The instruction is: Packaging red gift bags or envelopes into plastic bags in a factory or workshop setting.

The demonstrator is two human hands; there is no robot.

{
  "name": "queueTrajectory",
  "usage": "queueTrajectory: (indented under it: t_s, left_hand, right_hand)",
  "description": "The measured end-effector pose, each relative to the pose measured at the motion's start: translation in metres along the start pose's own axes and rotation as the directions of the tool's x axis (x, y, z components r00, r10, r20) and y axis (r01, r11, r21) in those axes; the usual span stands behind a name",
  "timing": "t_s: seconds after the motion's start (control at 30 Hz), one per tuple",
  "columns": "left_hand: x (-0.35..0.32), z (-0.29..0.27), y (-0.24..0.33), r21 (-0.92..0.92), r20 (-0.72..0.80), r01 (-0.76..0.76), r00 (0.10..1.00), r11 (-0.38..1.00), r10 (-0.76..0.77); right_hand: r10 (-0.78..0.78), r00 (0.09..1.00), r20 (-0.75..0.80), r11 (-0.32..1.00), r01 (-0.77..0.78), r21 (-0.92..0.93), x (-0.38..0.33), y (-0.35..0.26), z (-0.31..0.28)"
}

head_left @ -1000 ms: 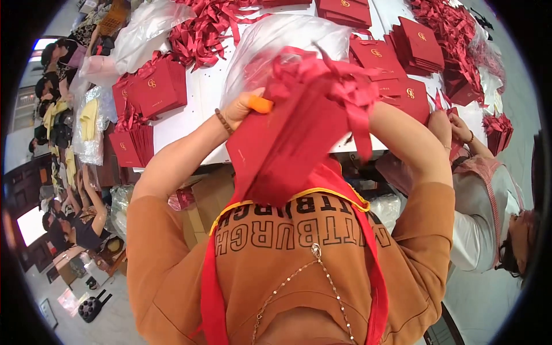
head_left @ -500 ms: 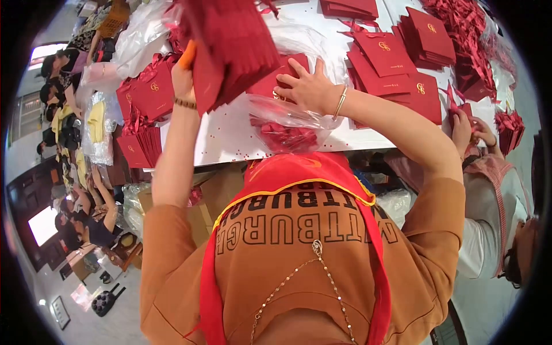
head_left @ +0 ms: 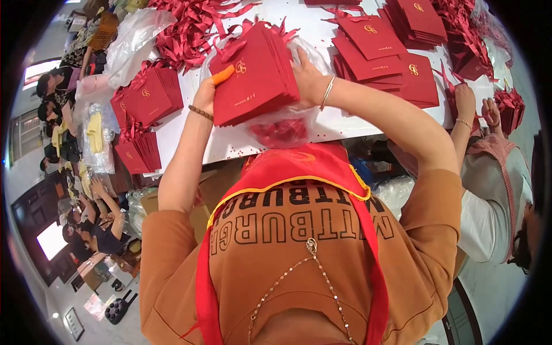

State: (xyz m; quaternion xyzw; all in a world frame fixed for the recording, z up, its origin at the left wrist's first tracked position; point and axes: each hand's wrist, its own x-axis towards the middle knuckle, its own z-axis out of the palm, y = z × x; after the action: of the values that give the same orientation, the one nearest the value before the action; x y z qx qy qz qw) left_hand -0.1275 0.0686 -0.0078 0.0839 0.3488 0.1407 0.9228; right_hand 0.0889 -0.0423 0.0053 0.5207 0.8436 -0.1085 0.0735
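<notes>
My left hand (head_left: 208,95) grips the left side of a stack of red paper gift bags (head_left: 256,75), its thumb in an orange finger cover lying across the front bag. The bags carry gold print, and red ribbon handles stick up at their top. At the stack's right edge is my right hand (head_left: 310,80), with the fingers up along the side and partly hidden. Behind and below the stack lies a clear plastic bag (head_left: 310,118), with red ribbon or bags (head_left: 279,133) showing through its near part.
More red gift bags lie in piles at left (head_left: 150,98) and right (head_left: 374,63). A heap of red ribbons (head_left: 184,37) covers the far left of the white table (head_left: 213,144). At right, another person's hands (head_left: 464,100) handle red bags. Other people (head_left: 95,230) are at the left.
My left hand has brought the stack down from raised and tilted to front-facing before me. My right hand has moved from the bag on the table to the stack's right edge.
</notes>
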Motion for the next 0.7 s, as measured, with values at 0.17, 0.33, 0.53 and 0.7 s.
queueTrajectory:
  t_s: [0.17, 0.33, 0.53, 0.7]
  left_hand:
    - [0.000, -0.002, 0.003, 0.026, -0.040, -0.034, 0.999, 0.999, 0.035]
    - [0.008, -0.005, 0.007, 0.129, -0.151, -0.032, 0.987, 0.991, 0.052]
    - [0.003, -0.003, 0.005, 0.197, -0.114, -0.035, 0.992, 0.980, 0.059]
    - [0.003, -0.003, 0.001, 0.251, -0.110, -0.047, 0.991, 0.967, 0.076]
  right_hand:
    - [-0.047, 0.995, -0.086, 0.996, 0.053, 0.070, 0.004, 0.003, 0.012]
    - [0.001, 0.994, -0.106, 0.988, 0.015, 0.153, -0.023, 0.008, 0.018]
    - [0.154, 0.988, 0.002, 0.981, -0.153, 0.115, -0.034, 0.015, 0.005]
    - [0.262, 0.951, 0.162, 0.956, -0.279, 0.094, -0.027, 0.030, -0.008]
